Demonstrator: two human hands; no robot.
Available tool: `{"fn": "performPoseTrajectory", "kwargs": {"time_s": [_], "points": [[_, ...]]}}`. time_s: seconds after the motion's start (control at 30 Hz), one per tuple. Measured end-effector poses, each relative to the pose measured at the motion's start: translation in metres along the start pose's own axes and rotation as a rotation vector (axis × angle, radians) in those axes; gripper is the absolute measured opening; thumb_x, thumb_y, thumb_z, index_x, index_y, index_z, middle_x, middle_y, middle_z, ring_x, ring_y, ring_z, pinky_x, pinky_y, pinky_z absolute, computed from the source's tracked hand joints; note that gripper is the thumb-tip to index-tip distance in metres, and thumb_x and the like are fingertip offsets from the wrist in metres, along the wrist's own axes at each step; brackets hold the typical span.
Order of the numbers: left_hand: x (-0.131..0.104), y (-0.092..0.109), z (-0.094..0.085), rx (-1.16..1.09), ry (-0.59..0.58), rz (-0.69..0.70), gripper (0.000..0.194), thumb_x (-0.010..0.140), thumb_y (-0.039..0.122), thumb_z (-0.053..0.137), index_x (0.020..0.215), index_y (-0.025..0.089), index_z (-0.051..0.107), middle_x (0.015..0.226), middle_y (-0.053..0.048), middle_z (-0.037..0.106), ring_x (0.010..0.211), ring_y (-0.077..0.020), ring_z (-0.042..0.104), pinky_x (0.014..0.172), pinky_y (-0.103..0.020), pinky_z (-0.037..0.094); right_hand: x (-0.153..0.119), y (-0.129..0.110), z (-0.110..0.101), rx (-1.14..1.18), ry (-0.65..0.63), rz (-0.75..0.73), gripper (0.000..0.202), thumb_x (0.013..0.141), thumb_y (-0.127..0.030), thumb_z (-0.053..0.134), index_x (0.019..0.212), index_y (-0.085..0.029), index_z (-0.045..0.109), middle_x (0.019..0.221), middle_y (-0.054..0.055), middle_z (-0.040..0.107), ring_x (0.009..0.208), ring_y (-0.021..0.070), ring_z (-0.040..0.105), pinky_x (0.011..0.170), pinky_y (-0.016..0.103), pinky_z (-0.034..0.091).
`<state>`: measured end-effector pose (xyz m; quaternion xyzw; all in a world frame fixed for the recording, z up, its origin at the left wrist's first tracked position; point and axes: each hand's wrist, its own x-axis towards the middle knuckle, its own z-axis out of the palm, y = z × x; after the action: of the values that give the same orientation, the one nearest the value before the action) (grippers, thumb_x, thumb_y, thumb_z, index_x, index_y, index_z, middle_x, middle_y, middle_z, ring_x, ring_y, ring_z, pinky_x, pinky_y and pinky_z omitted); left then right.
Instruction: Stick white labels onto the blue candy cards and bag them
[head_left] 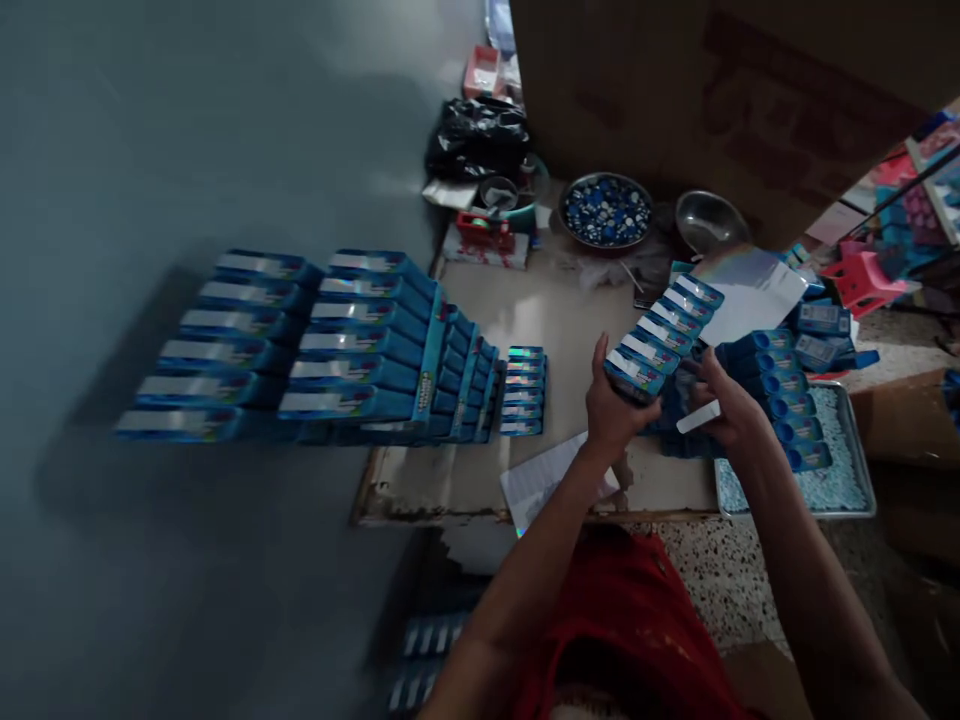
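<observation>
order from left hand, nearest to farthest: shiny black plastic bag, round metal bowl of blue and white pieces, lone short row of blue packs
1. Lone short row of blue packs: left of the left hand.
2. Round metal bowl: across the table.
3. Shiny black plastic bag: beyond, far left.

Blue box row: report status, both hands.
Left hand grips blue box row at near end. Right hand alongside, white strip in fingers. Metal tray close on the right.
</observation>
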<state>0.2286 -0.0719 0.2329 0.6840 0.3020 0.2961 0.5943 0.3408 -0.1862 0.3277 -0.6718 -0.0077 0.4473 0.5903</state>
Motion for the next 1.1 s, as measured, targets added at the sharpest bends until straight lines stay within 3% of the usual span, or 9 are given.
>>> {"fn": "performPoseTrajectory", "kwargs": {"time_s": [0.2, 0.33, 0.43, 0.57, 0.67, 0.77, 0.83, 0.97, 1.1], "points": [[-0.023, -0.030, -0.065, 0.099, 0.276, 0.129, 0.116, 0.059, 0.031, 0.094, 0.158, 0.024, 0.034, 0.157, -0.018, 0.051, 0.147, -0.0363, 0.052, 0.120, -0.050, 0.047, 0.007, 0.025, 0.066, -0.054, -0.092, -0.042, 0.068, 0.067, -0.083, 0.080, 0.088, -0.023, 0.058, 0.052, -0.013, 0.033, 0.043, 0.0060, 0.025, 0.043, 0.023, 0.017], [-0.040, -0.084, -0.106, 0.137, 0.418, -0.037, 0.110, 0.064, 0.027, 0.090, 0.157, 0.025, 0.031, 0.150, -0.018, 0.058, 0.139, -0.0324, 0.061, 0.112, -0.047, 0.055, 0.055, 0.065, 0.112, -0.082, -0.320, 0.168, 0.072, 0.066, -0.084, 0.079, 0.096, -0.021, 0.061, 0.047, -0.016, 0.028, 0.042, 0.0066, 0.022, 0.043, 0.022, 0.017], [-0.031, -0.135, -0.122, 0.104, 0.486, -0.085, 0.107, 0.066, 0.032, 0.089, 0.156, 0.027, 0.032, 0.147, -0.018, 0.060, 0.134, -0.0307, 0.065, 0.107, -0.046, 0.058, 0.101, 0.097, 0.140, -0.094, -0.383, 0.235, 0.076, 0.065, -0.080, 0.081, 0.109, -0.022, 0.062, 0.047, -0.017, 0.028, 0.042, 0.0069, 0.024, 0.044, 0.020, 0.021], [-0.014, -0.196, -0.134, 0.103, 0.465, -0.056, 0.109, 0.065, 0.041, 0.092, 0.155, 0.021, 0.034, 0.150, -0.022, 0.058, 0.136, -0.0320, 0.063, 0.111, -0.048, 0.054, 0.146, 0.134, 0.154, -0.180, -0.423, 0.225, 0.088, 0.065, -0.078, 0.081, 0.128, -0.020, 0.062, 0.050, -0.017, 0.028, 0.045, 0.0074, 0.024, 0.045, 0.019, 0.018], [-0.028, -0.218, -0.143, 0.249, 0.398, -0.070, 0.111, 0.064, 0.051, 0.095, 0.154, 0.018, 0.040, 0.152, -0.025, 0.058, 0.143, -0.0368, 0.057, 0.116, -0.052, 0.049, 0.151, 0.146, 0.147, -0.356, -0.330, 0.130, 0.089, 0.074, -0.077, 0.073, 0.137, -0.015, 0.062, 0.053, -0.014, 0.034, 0.048, 0.0090, 0.030, 0.047, 0.020, 0.021], [-0.065, -0.209, -0.149, 0.393, 0.488, -0.041, 0.101, 0.074, 0.054, 0.091, 0.155, 0.018, 0.043, 0.150, -0.024, 0.059, 0.143, -0.0368, 0.058, 0.118, -0.053, 0.048, 0.131, 0.133, 0.142, -0.699, -0.108, -0.180, 0.074, 0.092, -0.067, 0.058, 0.145, -0.016, 0.062, 0.058, -0.008, 0.048, 0.054, 0.0126, 0.043, 0.054, 0.022, 0.031], [-0.087, -0.188, -0.153, 0.519, 0.556, -0.012, 0.080, 0.084, 0.049, 0.084, 0.150, 0.020, 0.052, 0.143, -0.022, 0.065, 0.137, -0.0349, 0.062, 0.117, -0.053, 0.048, 0.114, 0.115, 0.145, -1.090, -0.077, -0.385, 0.062, 0.101, -0.055, 0.050, 0.154, -0.022, 0.057, 0.066, -0.002, 0.061, 0.062, 0.0159, 0.055, 0.061, 0.024, 0.037], [-0.093, -0.142, -0.166, 0.730, 0.426, 0.039, 0.041, 0.095, 0.038, 0.072, 0.133, 0.024, 0.071, 0.130, -0.017, 0.070, 0.126, -0.0339, 0.065, 0.116, -0.055, 0.045, 0.098, 0.087, 0.170, -1.831, -0.312, -0.503, 0.069, 0.106, -0.026, 0.040, 0.172, -0.033, 0.019, 0.098, 0.010, 0.081, 0.081, 0.0234, 0.073, 0.074, 0.030, 0.046], [-0.065, -0.120, -0.171, 0.852, 0.276, 0.054, 0.053, 0.092, 0.044, 0.075, 0.142, 0.026, 0.069, 0.144, -0.018, 0.063, 0.130, -0.0388, 0.057, 0.118, -0.058, 0.037, 0.108, 0.085, 0.191, -2.052, -0.442, -0.495, 0.084, 0.103, -0.011, 0.036, 0.171, -0.025, -0.012, 0.108, 0.017, 0.081, 0.094, 0.0278, 0.077, 0.082, 0.034, 0.051]]}}
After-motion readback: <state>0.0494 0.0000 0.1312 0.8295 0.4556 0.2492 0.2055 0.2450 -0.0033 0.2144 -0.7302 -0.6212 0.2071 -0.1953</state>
